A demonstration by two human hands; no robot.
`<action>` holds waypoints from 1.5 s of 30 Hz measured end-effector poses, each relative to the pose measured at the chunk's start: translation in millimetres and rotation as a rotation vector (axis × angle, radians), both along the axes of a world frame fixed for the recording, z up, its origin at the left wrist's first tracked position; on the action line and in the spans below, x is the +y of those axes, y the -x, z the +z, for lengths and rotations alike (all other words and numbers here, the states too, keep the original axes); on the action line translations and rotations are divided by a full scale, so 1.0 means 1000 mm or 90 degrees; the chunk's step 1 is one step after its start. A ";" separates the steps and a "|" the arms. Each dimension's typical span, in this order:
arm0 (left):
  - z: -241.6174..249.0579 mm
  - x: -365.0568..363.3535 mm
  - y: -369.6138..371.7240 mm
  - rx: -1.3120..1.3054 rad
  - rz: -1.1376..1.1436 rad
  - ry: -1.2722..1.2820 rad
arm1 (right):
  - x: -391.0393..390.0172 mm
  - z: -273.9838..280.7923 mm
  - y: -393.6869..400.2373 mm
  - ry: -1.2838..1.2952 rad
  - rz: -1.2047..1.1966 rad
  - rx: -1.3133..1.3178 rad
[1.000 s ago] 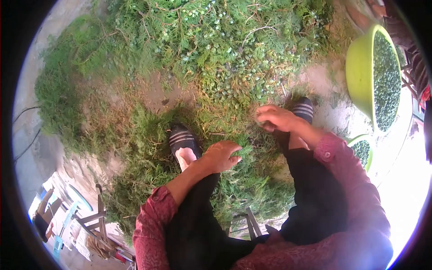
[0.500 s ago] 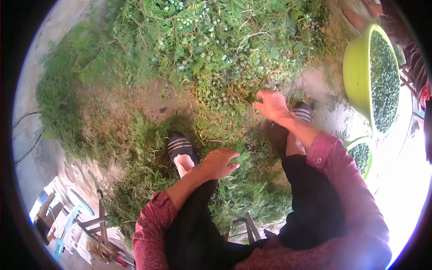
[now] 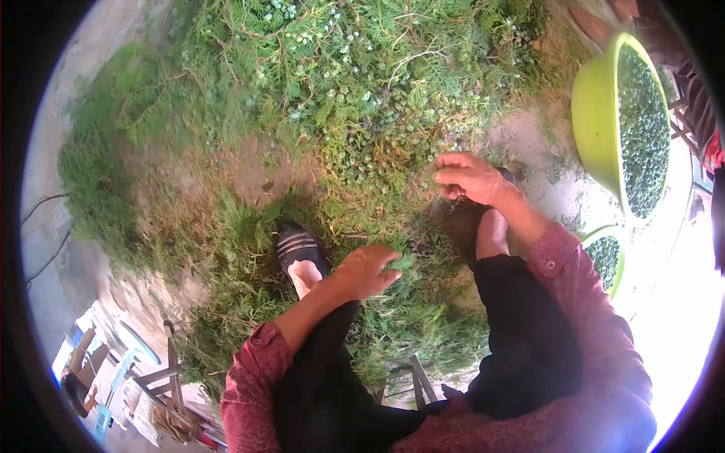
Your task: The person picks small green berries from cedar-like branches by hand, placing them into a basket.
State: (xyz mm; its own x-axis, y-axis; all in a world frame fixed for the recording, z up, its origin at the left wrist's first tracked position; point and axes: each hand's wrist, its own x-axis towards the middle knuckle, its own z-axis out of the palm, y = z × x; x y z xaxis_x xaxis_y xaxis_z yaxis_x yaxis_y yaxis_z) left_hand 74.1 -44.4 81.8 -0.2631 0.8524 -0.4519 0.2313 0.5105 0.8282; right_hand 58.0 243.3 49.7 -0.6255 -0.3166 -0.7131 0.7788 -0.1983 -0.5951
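My left hand (image 3: pixel 366 273) is low over the greenery, between my knees. Its fingers are curled, and a small green evergreen sprig (image 3: pixel 405 263) shows at the fingertips, seemingly in its grasp. Higher and to the right, my right hand (image 3: pixel 470 178) hovers above my shoe with its fingers loosely apart; I make out nothing held in it. In front of both hands lies a large heap of evergreen branches (image 3: pixel 302 90), scaly-leaved and dotted with pale green-blue cones (image 3: pixel 355 98). Loose cones and yellowed bits cover the ground beside my right hand.
A lime-green basin (image 3: pixel 596 121) full of small green cones stands tilted in view at right, with a smaller green basin (image 3: pixel 621 264) below it. Another person's dark sleeve (image 3: pixel 691 83) shows at the right edge. My striped left shoe (image 3: pixel 296 245) rests among sprigs; wooden stool legs (image 3: pixel 172 370) are lower left.
My right hand has moved slightly to the right and down, and its fingers have spread from a closer curl. The left hand stays almost where it was.
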 end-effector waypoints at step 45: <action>0.006 0.015 0.000 -0.005 0.040 0.020 | -0.030 -0.041 -0.022 -0.704 0.368 0.520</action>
